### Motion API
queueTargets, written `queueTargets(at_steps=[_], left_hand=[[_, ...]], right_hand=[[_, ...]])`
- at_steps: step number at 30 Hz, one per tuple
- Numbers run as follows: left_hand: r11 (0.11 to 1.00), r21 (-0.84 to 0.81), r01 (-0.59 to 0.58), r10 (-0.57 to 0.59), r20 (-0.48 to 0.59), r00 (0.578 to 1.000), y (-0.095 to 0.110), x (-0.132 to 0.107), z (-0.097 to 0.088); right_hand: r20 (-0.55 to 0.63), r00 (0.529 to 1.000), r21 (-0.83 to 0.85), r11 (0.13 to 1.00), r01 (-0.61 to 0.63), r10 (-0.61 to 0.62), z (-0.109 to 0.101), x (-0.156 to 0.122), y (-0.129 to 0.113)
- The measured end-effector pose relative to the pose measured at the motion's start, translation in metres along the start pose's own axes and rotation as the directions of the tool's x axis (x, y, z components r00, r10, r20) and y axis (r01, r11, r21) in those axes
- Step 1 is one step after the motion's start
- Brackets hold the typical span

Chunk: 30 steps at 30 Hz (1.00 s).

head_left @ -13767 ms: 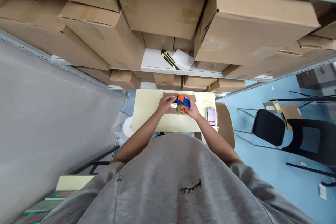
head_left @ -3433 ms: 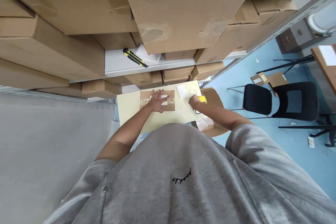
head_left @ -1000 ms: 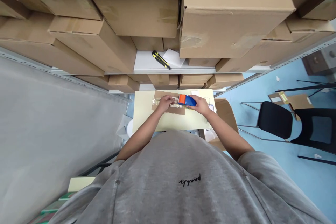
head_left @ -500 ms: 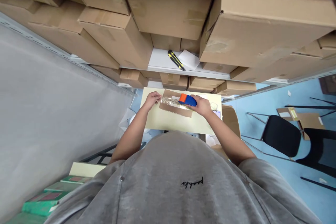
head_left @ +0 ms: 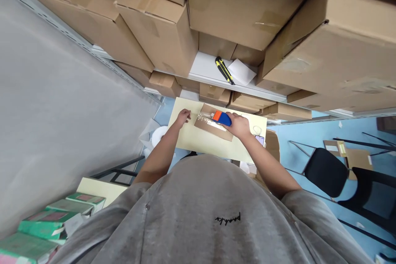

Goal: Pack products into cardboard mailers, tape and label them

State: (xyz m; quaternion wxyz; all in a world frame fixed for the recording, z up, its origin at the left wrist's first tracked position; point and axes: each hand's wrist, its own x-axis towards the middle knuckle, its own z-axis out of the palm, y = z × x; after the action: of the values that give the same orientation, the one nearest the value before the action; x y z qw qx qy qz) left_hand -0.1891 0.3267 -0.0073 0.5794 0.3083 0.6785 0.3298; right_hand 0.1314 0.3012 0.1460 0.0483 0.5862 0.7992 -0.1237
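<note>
My right hand (head_left: 239, 126) grips the tape dispenser (head_left: 222, 118) on the cardboard parcel (head_left: 218, 131). My left hand (head_left: 183, 117) rests beside it, grip unclear.

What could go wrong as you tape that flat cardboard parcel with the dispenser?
The left hand sits beside the parcel, not on it, so the parcel may slide on the table under the tape dispenser in the right hand and get sealed crooked. The phone near the table's edge, by the right forearm, might get knocked off.
</note>
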Motion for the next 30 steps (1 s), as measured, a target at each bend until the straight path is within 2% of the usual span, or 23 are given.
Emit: queueTargets(at_steps=[8, 14, 19, 26, 28, 30], left_hand=[[0.999, -0.042, 0.002, -0.002, 0.013, 1.0, -0.021, 0.009, 0.021], [0.999, -0.008, 0.047, -0.047, 0.04, 0.998, -0.039, 0.021, 0.042], [0.997, 0.046, 0.061, -0.06, -0.01, 0.998, -0.048, 0.031, 0.057], [0.976, 0.182, 0.121, -0.1, -0.118, 0.988, -0.051, 0.029, 0.051], [0.959, 0.271, 0.084, -0.05, -0.13, 0.99, -0.046, 0.024, 0.048], [0.925, 0.379, -0.015, 0.066, -0.123, 0.99, -0.036, 0.015, 0.046]], right_hand=[[0.026, 0.999, -0.052, 0.998, -0.02, 0.022, 0.012, 0.01, -0.005], [0.027, 1.0, -0.065, 0.998, -0.006, 0.008, 0.014, 0.012, -0.008], [0.049, 0.999, -0.075, 0.997, 0.007, -0.004, 0.014, 0.014, -0.009], [0.067, 0.998, -0.065, 0.998, 0.014, -0.009, 0.014, 0.015, -0.009], [0.079, 0.997, -0.074, 0.997, 0.018, -0.012, 0.013, 0.015, -0.01], [0.095, 0.995, -0.089, 0.996, 0.013, -0.005, 0.012, 0.014, -0.01]])
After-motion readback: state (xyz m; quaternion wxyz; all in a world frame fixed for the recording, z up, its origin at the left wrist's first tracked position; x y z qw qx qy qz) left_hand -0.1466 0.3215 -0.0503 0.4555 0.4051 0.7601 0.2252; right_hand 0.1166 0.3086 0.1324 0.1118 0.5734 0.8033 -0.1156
